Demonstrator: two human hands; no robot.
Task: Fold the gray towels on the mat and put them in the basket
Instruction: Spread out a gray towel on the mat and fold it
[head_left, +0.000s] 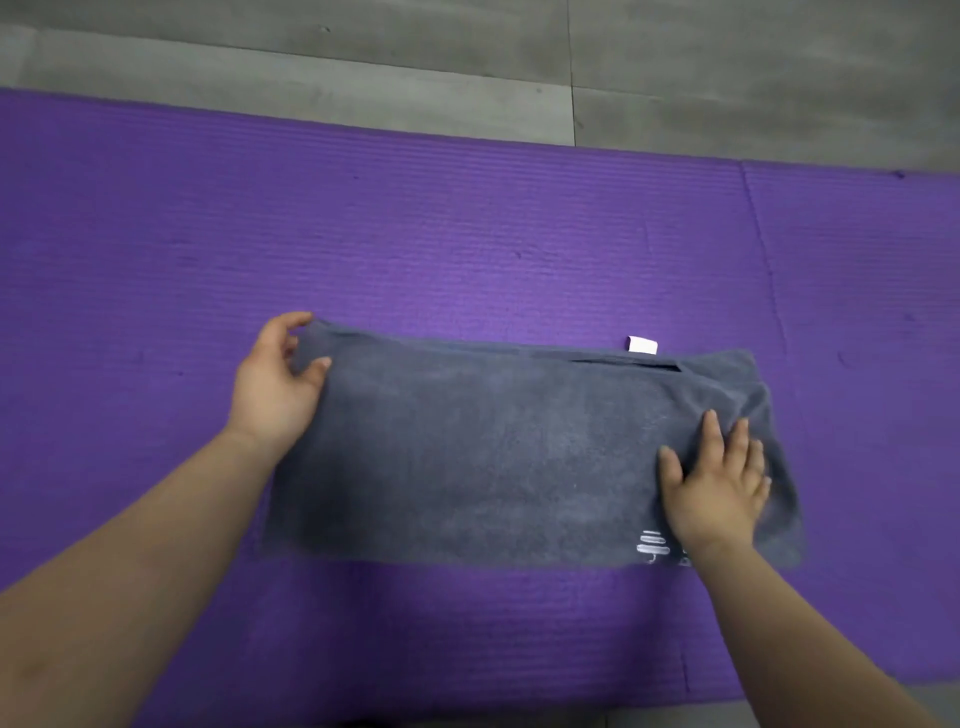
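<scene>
Nearest the camera, the left forearm (130, 545) and the right forearm (810, 623) enter from the bottom corners, both bare, and cross a strip of uncovered purple mat (467, 623). Beyond that strip lies one gray towel (493, 457), flat on the mat and folded into a long band running left to right. The right hand (717, 483) rests palm down on the right part of the towel with its fingers straight and spread, pressing the cloth. Its wrist covers part of a white stitched mark (653, 548) near the towel's near edge. The cloth bunches slightly just beyond the fingertips. The left hand (275, 384) is at the far left corner, thumb and fingers curled round the edge and pinching it. One white tag (642, 344) sticks out from the far edge, right of centre, beside a short slit-like gap in the fold. Past the towel the ribbed mat continues. A thin line (763, 260) crosses it at the right; seam or crease cannot be told. Farthest off is gray floor (675, 67) with straight joints. Count: one towel, two hands, one tag, one stitched mark.
</scene>
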